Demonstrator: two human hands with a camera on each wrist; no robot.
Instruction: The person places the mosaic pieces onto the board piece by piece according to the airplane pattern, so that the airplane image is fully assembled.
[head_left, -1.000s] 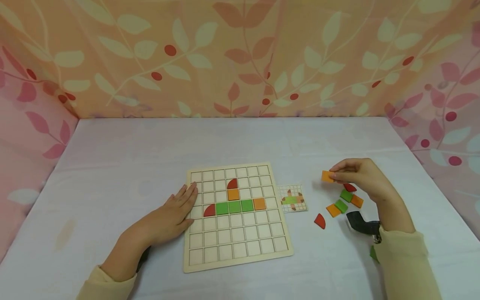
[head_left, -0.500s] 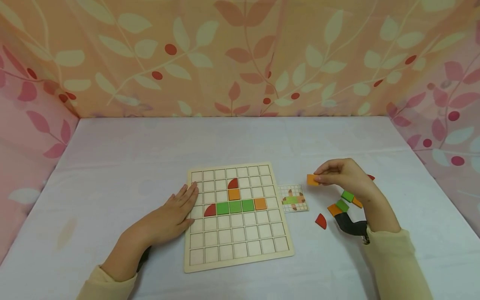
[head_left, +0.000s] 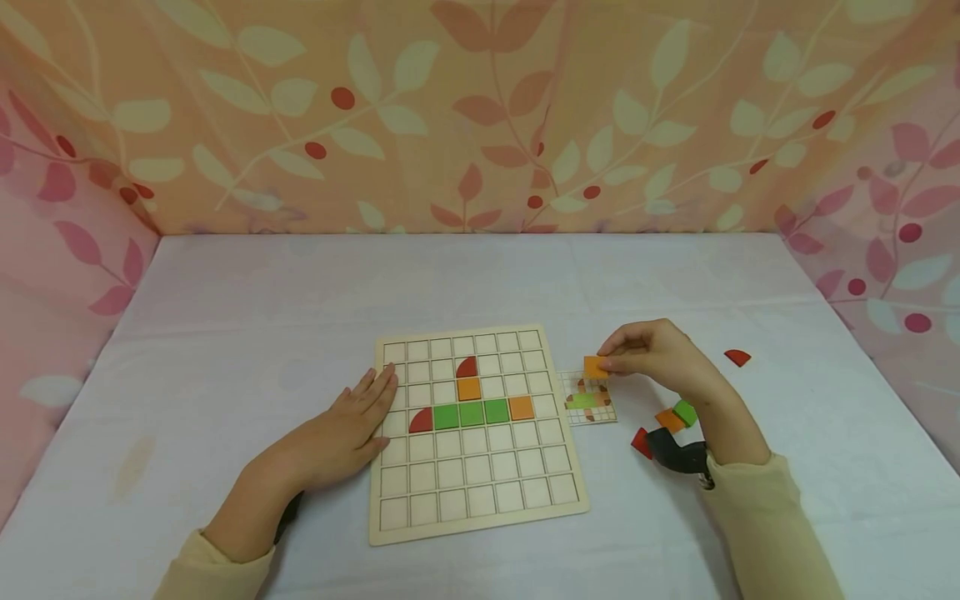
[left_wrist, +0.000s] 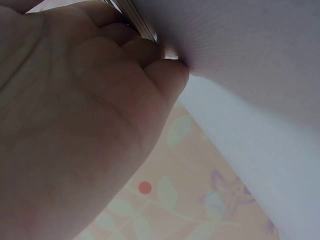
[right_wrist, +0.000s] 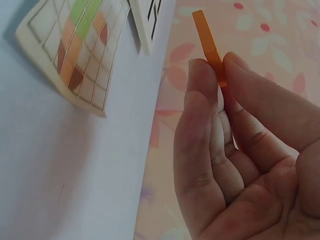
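My right hand (head_left: 652,354) pinches an orange square tile (head_left: 595,367) between thumb and fingers, above the top edge of the pattern card (head_left: 588,414). The right wrist view shows the same orange tile (right_wrist: 209,45) edge-on at the fingertips. My left hand (head_left: 341,433) rests with straight fingers on the left edge of the wooden grid board (head_left: 480,533). On the board lie a row of a red quarter-round tile (head_left: 422,420), green squares (head_left: 471,412) and an orange square (head_left: 521,407). Above that row sit another orange square (head_left: 468,388) and a red quarter-round tile (head_left: 467,367).
Right of the card lie a loose red quarter-round tile (head_left: 737,357), a green tile (head_left: 686,412), an orange tile (head_left: 670,420) and a partly hidden red tile (head_left: 641,442). The black wrist camera mount (head_left: 678,454) hangs over them. A floral curtain (head_left: 480,117) borders the white table (head_left: 300,283).
My right hand has moved left with the orange tile, from over the loose tiles to the pattern card. The left hand and the tiles on the board stay put.
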